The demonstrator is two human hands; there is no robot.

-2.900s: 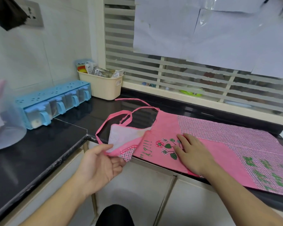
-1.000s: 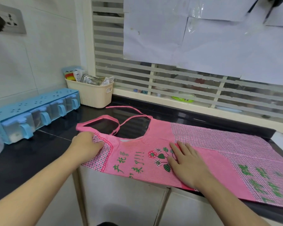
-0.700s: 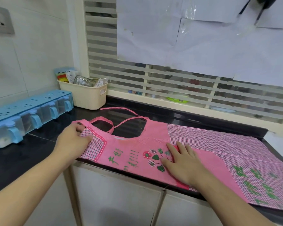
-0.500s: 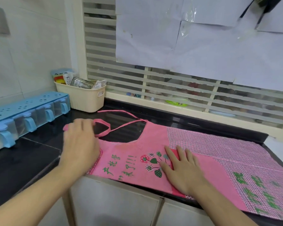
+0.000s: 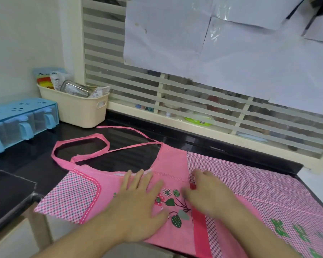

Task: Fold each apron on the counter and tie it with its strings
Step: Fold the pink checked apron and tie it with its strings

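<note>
The apron (image 5: 175,175) lies spread flat along the black bench (image 5: 26,164), bib end to my left, skirt running off to my right; its near edge overhangs the bench front. My left hand (image 5: 138,207) rests palm-down on the bib, fingers (image 5: 136,179) straight and spread, holding nothing; my right hand (image 5: 209,194) lies beside it on the cloth, blurred, so I cannot tell whether those fingers are flat or pinching a fold.

Hazards from this position, as I judge them:

1. The checked corner (image 5: 69,198) at the left hangs past the bench edge; a sideways push could drag the whole bib off the front.
2. The neck loop (image 5: 78,144) and the loose string (image 5: 131,131) lie crossed on the bench behind the bib; folding without clearing them could trap or knot them inside, leaving nothing free to tie with.
3. Uneven pressure between the two hands may skew the fold line; wrinkles would then be pressed in.
4. The cream basket (image 5: 76,110) and the blue dispenser (image 5: 22,120) stand near the loop; a wide sweep of the strings could catch them.
</note>
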